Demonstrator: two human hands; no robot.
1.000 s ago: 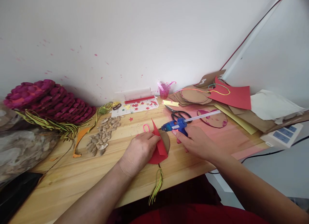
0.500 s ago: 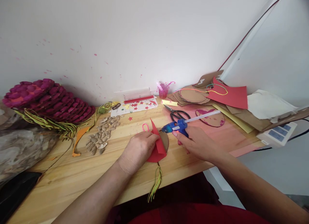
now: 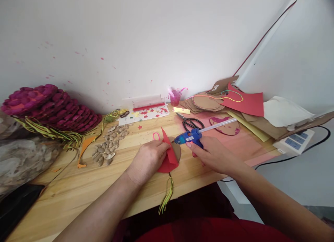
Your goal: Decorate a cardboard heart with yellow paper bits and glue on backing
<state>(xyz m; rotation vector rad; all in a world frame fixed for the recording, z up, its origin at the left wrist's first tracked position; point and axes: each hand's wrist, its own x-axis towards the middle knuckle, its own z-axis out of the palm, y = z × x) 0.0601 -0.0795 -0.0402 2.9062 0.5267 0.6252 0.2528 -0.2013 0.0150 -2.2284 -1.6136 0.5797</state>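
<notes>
My left hand (image 3: 152,156) pinches a folded-back flap of red paper (image 3: 171,157) that lies over a round cardboard disc (image 3: 177,151). A green and yellow tassel (image 3: 167,196) hangs from the disc's near edge, and a pink loop (image 3: 156,135) pokes out at its far side. In my right hand (image 3: 212,153) is a blue hot glue gun (image 3: 191,137) with a clear glue stick in its back. Its nozzle points left, at the bare cardboard beside the lifted flap; whether it touches cannot be made out.
Scissors (image 3: 193,123), a pink-stained cup (image 3: 174,96) and stacked cardboard discs (image 3: 206,102) lie beyond the glue gun. Peanuts (image 3: 106,148) spread left of my hand. Further left stands a stack of magenta-painted pieces (image 3: 52,108). A white power strip (image 3: 294,142) sits at the right edge.
The view has shifted slightly. The glue gun's nozzle stays near the cardboard beside the red flap, and both hands keep their holds.
</notes>
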